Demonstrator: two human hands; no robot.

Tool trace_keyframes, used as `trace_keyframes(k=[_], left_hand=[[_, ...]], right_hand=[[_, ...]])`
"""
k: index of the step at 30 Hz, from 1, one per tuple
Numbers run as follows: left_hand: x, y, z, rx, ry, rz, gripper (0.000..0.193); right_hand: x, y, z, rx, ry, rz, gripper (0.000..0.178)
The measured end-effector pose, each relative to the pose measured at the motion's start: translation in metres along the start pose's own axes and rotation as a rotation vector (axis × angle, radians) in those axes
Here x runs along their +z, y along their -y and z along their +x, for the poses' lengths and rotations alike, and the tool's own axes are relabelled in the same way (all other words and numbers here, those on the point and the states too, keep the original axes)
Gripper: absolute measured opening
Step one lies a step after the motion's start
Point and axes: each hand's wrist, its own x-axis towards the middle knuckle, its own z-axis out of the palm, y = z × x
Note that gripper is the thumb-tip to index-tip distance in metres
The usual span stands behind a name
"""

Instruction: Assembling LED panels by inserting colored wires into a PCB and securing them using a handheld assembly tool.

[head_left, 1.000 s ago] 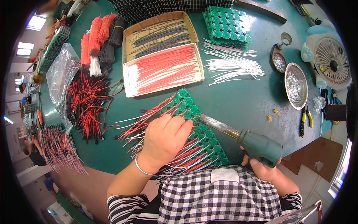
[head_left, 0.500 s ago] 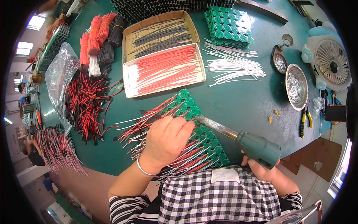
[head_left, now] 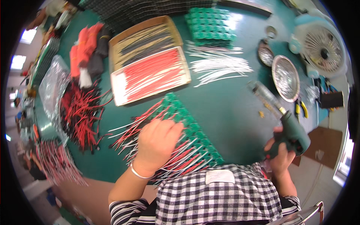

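Left hand [head_left: 159, 139] bunched over panel [head_left: 197, 134], fingertips hidden, can't tell its grip. Right hand [head_left: 280, 159] holds gun [head_left: 296, 133], tip clear, aimed up-left. Panel on near side of table [head_left: 232, 112], long axis upper-left to lower-right. Leads [head_left: 186, 156] in 2 colours laid on; right-edge discs look bare. Beyond: loose whites [head_left: 221, 65], boxed reds [head_left: 153, 73], unattached.
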Motion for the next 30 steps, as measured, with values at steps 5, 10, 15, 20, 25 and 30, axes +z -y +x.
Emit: trace_keyframes(k=[5, 10, 15, 20, 25, 30], left_hand=[[0.014, 0.003, 0.002, 0.034, -0.038, 0.039, 0.024], [0.014, 0.001, 0.0, 0.03, -0.062, 0.052, 0.028], [0.003, 0.001, 0.005, -0.036, -0.029, -0.027, 0.029], [-0.009, -0.019, 0.001, -0.081, -0.016, 0.072, 0.027], [-0.001, -0.023, -0.01, -0.136, -0.035, 0.051, 0.029], [0.002, -0.019, -0.011, -0.108, -0.066, 0.042, 0.02]], right_hand=[[-0.047, 0.004, 0.02, -0.372, -0.269, -0.066, 0.044], [-0.054, -0.015, 0.036, -0.199, -0.359, -0.326, 0.033], [-0.05, -0.003, 0.032, -0.233, -0.178, -0.203, 0.037], [0.006, 0.004, -0.003, 0.155, 0.124, 0.008, 0.052], [0.027, 0.001, -0.002, 0.214, 0.516, 0.072, 0.051], [0.015, 0.0, 0.007, 0.209, 0.7, -0.068, 0.055]])
